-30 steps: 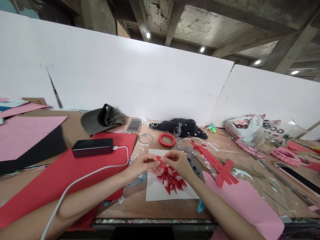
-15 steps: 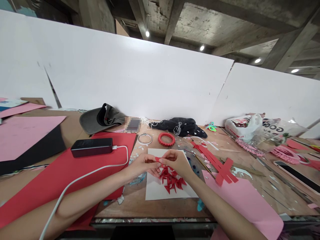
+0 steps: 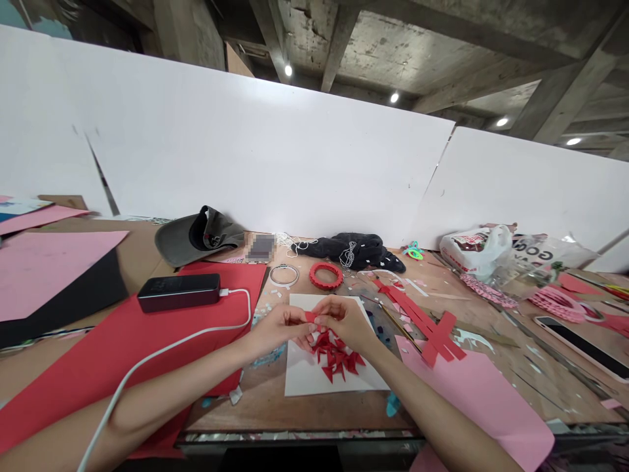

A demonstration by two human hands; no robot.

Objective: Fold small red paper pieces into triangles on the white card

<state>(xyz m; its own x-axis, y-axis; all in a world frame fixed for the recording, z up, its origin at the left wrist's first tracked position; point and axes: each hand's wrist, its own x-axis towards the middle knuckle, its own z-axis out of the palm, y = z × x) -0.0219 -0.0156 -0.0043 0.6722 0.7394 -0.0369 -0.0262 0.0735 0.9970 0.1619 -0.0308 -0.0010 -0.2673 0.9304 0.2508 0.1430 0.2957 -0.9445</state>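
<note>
My left hand (image 3: pixel 280 326) and my right hand (image 3: pixel 348 319) meet over a white sheet (image 3: pixel 304 372) on the table, fingers pinched together. Between them they hold a small red paper piece (image 3: pixel 310 317). Just below the hands, a pile of several small folded red paper pieces (image 3: pixel 338 353) lies on the white sheet.
A black power bank (image 3: pixel 179 292) with a white cable (image 3: pixel 162 351) rests on a large red sheet (image 3: pixel 93 367) at left. Red paper strips (image 3: pixel 422 321) and pink paper (image 3: pixel 481 400) lie at right. Farther back sit a red ring (image 3: pixel 326 276), a grey cap (image 3: pixel 196 236) and black cloth (image 3: pixel 351 250).
Both hands stay together over the white sheet, working the small red piece between the fingers. The view has shifted slightly.
</note>
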